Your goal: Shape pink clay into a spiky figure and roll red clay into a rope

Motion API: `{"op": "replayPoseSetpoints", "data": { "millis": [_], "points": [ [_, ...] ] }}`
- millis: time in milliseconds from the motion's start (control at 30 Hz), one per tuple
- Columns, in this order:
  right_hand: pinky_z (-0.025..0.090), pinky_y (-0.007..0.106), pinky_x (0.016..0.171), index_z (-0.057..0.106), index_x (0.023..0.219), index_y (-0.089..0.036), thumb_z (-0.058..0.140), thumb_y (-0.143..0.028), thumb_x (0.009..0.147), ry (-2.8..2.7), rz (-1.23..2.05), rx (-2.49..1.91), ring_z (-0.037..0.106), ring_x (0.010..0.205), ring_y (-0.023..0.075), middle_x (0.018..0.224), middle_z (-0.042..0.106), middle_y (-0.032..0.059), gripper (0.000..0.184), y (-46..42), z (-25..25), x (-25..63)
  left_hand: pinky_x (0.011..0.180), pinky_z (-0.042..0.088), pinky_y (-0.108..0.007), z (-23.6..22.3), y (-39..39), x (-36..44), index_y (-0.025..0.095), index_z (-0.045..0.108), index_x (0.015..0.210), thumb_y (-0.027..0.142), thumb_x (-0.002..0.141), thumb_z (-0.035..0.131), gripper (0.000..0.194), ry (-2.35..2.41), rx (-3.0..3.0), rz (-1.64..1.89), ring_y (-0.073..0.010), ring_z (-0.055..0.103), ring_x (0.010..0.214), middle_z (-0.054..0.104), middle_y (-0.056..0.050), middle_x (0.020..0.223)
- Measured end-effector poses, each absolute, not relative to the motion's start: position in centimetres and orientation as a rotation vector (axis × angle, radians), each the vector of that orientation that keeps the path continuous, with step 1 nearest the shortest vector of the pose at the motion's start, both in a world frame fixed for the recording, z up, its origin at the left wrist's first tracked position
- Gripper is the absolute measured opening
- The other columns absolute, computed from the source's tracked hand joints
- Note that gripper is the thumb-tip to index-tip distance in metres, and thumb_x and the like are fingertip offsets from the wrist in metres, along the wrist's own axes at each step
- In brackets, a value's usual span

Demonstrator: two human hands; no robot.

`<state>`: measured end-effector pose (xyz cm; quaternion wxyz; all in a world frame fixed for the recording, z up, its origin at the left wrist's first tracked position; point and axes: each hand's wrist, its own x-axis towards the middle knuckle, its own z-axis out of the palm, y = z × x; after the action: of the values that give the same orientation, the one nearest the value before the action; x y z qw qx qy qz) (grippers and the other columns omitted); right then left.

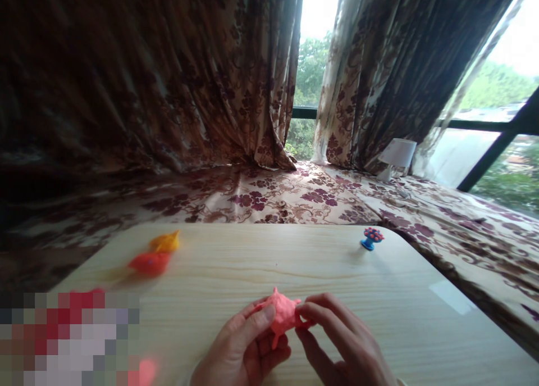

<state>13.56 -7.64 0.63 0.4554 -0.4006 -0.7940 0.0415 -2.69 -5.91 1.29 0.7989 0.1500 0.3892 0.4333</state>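
Note:
A lumpy pink figure [285, 313], which looks like modelling clay, is held above the near part of the table. Several short, pointed bits stick out from its body. My left hand [242, 344] is closed around its left side, the thumb pressing on top and the fingers curled beneath. From the right, my right hand [343, 338] pinches the figure's right end between thumb and fingertips. Part of the underside is hidden by the left fingers.
The pale wooden table [219, 262] bears a yellow lump [166, 241], a red lump [149, 263] and a blue stand with pink dots [371, 238]. A pink blob [147, 371] lies beside a pixelated patch at lower left. Behind are floral cloth [252, 198] and a white lamp [398, 151].

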Motion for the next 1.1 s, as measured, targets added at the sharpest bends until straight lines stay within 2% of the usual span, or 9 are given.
{"op": "replayPoseSetpoints", "data": {
  "millis": [167, 300, 500, 667, 767, 833, 900, 967, 1100],
  "points": [
    [0.050, 0.024, 0.058, 0.056, 0.092, -0.018, 0.053, -0.002, 0.080, -1.955, 0.141, -0.963, 0.059, 0.065, 0.0146, 0.076, 0.062, 0.0048, 0.021, -7.7, 0.7, 13.6, 0.059, 0.055, -0.026, 1.3, -6.0, -2.6, 0.015, 0.068, 0.080, 0.015, 0.067, 0.074, 0.015, 0.836, 0.330, 0.933, -0.0119, 0.062, 0.055, 0.072, -0.005, 0.070],
    [0.049, 0.023, 0.057, 0.056, 0.088, -0.019, 0.051, -0.002, 0.080, -1.955, 0.189, -0.968, 0.059, 0.065, 0.0141, 0.074, 0.061, 0.0038, 0.019, -7.5, 0.6, 13.7, 0.061, 0.054, -0.027, 1.3, -6.1, -2.7, 0.015, 0.066, 0.084, 0.015, 0.067, 0.074, 0.019, 0.841, 0.337, 0.935, -0.0125, 0.063, 0.057, 0.073, -0.006, 0.074],
    [0.051, 0.023, 0.063, 0.050, 0.102, -0.019, 0.058, -0.008, 0.076, -1.935, 0.210, -1.019, 0.060, 0.070, 0.0148, 0.081, 0.060, 0.0035, 0.030, -7.4, 0.1, 13.8, 0.066, 0.052, -0.025, 1.8, -5.9, -2.9, 0.014, 0.063, 0.094, 0.016, 0.069, 0.072, 0.027, 0.813, 0.360, 0.916, -0.0128, 0.065, 0.066, 0.073, -0.009, 0.084],
    [0.048, 0.023, 0.057, 0.054, 0.088, -0.020, 0.050, -0.011, 0.082, -1.908, 0.241, -1.024, 0.056, 0.064, 0.0138, 0.074, 0.057, 0.0025, 0.011, -7.2, -0.6, 13.7, 0.063, 0.051, -0.024, 1.3, -5.8, -2.9, 0.016, 0.062, 0.100, 0.019, 0.065, 0.076, 0.037, 0.777, 0.397, 0.881, -0.0116, 0.063, 0.062, 0.071, -0.005, 0.082],
    [0.046, 0.023, 0.055, 0.052, 0.081, -0.021, 0.046, -0.010, 0.084, -1.911, 0.296, -1.017, 0.054, 0.061, 0.0131, 0.070, 0.055, 0.0015, 0.013, -7.2, -0.8, 13.6, 0.064, 0.051, -0.025, 0.9, -5.7, -2.9, 0.017, 0.062, 0.099, 0.018, 0.064, 0.077, 0.038, 0.768, 0.412, 0.894, -0.0119, 0.063, 0.065, 0.071, -0.006, 0.087],
    [0.048, 0.023, 0.058, 0.051, 0.088, -0.022, 0.048, -0.009, 0.083, -1.886, 0.319, -1.022, 0.056, 0.064, 0.0134, 0.073, 0.056, 0.0014, 0.014, -7.3, -0.8, 13.7, 0.065, 0.052, -0.025, 0.9, -5.7, -2.9, 0.017, 0.062, 0.100, 0.018, 0.064, 0.077, 0.039, 0.779, 0.427, 0.907, -0.0128, 0.063, 0.068, 0.071, -0.008, 0.092],
    [0.050, 0.023, 0.062, 0.047, 0.102, -0.023, 0.053, -0.009, 0.080, -1.858, 0.317, -1.042, 0.058, 0.068, 0.0141, 0.079, 0.058, 0.0018, 0.027, -7.4, -0.7, 13.8, 0.065, 0.052, -0.025, 0.8, -5.6, -3.0, 0.017, 0.063, 0.101, 0.018, 0.064, 0.077, 0.039, 0.796, 0.442, 0.925, -0.0133, 0.063, 0.071, 0.070, -0.009, 0.098],
    [0.051, 0.022, 0.065, 0.044, 0.108, -0.023, 0.056, -0.009, 0.078, -1.872, 0.326, -1.067, 0.059, 0.070, 0.0142, 0.083, 0.059, 0.0019, 0.036, -7.4, -0.5, 14.0, 0.064, 0.052, -0.025, 0.8, -5.6, -3.0, 0.017, 0.064, 0.100, 0.018, 0.064, 0.076, 0.039, 0.799, 0.458, 0.942, -0.0137, 0.062, 0.072, 0.069, -0.009, 0.098],
    [0.050, 0.022, 0.063, 0.050, 0.096, -0.021, 0.051, -0.010, 0.082, -1.915, 0.391, -1.064, 0.058, 0.069, 0.0132, 0.079, 0.056, 0.0011, 0.018, -7.3, 0.0, 14.2, 0.063, 0.052, -0.024, 0.9, -5.5, -3.1, 0.017, 0.067, 0.097, 0.019, 0.063, 0.077, 0.036, 0.771, 0.490, 0.933, -0.0126, 0.060, 0.069, 0.069, -0.007, 0.086]
  ]
}}
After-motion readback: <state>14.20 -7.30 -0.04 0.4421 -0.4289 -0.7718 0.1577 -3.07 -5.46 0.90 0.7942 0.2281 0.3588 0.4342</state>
